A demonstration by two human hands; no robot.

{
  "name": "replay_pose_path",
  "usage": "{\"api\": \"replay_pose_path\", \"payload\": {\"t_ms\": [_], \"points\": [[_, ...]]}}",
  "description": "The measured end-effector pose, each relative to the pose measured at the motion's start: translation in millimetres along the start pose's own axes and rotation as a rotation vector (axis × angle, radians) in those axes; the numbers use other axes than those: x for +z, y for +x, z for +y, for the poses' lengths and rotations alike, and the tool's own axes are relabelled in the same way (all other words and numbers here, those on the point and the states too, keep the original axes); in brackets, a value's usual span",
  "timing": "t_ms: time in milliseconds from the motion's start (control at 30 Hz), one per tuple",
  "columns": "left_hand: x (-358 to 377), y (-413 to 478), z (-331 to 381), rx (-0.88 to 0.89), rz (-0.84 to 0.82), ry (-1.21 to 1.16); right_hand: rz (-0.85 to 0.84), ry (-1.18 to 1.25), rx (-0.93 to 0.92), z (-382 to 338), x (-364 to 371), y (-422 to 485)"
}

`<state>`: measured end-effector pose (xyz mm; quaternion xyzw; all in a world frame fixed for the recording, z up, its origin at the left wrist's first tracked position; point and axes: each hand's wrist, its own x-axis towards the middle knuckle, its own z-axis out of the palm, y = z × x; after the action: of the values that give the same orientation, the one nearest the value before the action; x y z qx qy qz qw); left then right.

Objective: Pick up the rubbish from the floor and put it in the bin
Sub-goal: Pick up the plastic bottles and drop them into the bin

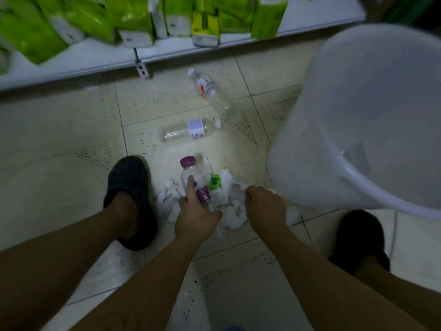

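A heap of crumpled white tissue (232,209) lies on the tiled floor between my feet, with a small green packet (215,182) on it. My left hand (195,215) is shut on a clear bottle with a purple cap (188,172), index finger stretched along it. My right hand (265,207) is closed over the right side of the tissue heap. Two more clear bottles lie further off: one with a blue-white label (191,132) and one with a red-white label (207,88). The white translucent bin (358,120) stands at the right, tilted towards me.
A low white shelf (95,60) with green-and-white tissue packs (133,17) runs along the far side. My dark slippers are on the floor at the left (130,185) and the right (358,237) of the heap.
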<state>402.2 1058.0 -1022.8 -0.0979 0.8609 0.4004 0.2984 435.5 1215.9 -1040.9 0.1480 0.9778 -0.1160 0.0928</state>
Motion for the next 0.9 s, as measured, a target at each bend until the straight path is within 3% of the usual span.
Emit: {"api": "replay_pose_path", "payload": {"t_ms": [300,567,733,900], "points": [[-65,-70,62,0.202,-0.050,0.086,0.159,0.213,0.154,-11,-97,-46],[-103,-133,131,0.466,0.134,0.104,0.352,0.357,0.077,-6,-243,-82],[-93,-160,190,0.651,0.240,0.093,0.420,0.373,0.113,31,-298,-84],[-64,-158,245,0.757,0.207,0.277,0.497,0.483,0.304,102,-301,-75]]}}
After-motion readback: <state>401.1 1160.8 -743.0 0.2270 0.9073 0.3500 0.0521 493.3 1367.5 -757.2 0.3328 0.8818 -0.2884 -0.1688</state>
